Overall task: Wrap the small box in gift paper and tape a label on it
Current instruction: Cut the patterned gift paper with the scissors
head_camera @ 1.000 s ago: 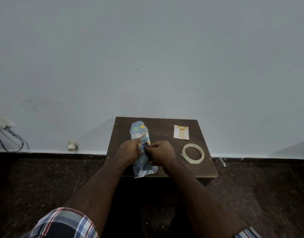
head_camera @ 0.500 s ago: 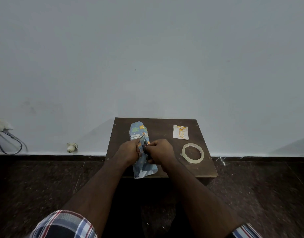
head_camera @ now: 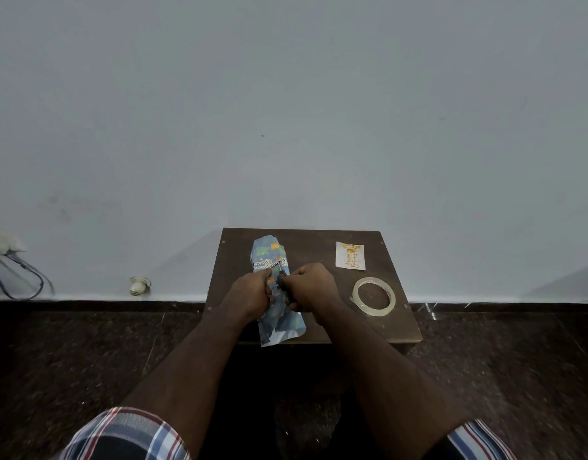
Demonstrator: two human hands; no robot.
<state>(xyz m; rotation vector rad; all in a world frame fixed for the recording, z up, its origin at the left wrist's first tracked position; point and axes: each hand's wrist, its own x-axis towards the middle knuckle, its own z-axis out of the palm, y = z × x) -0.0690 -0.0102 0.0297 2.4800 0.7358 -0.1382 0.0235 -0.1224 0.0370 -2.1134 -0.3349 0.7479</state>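
A small dark wooden table stands against a pale wall, and on its left half lies a parcel of blue patterned gift paper, long axis running from 12 o'clock to 6 o'clock, its near end overhanging the table's front edge. The small box itself is hidden inside the paper. Both hands meet over the middle of the parcel. The left hand has its fingers curled down onto the paper, gripping the wrap from the 9 o'clock side. The right hand comes in from 3 o'clock with fingers curled around a small dark object at the seam; what that object is cannot be told. At 2 o'clock from the hands a white label with orange print lies flat. At 3 o'clock, nearer the right edge, a roll of clear tape lies flat, apart from the label.
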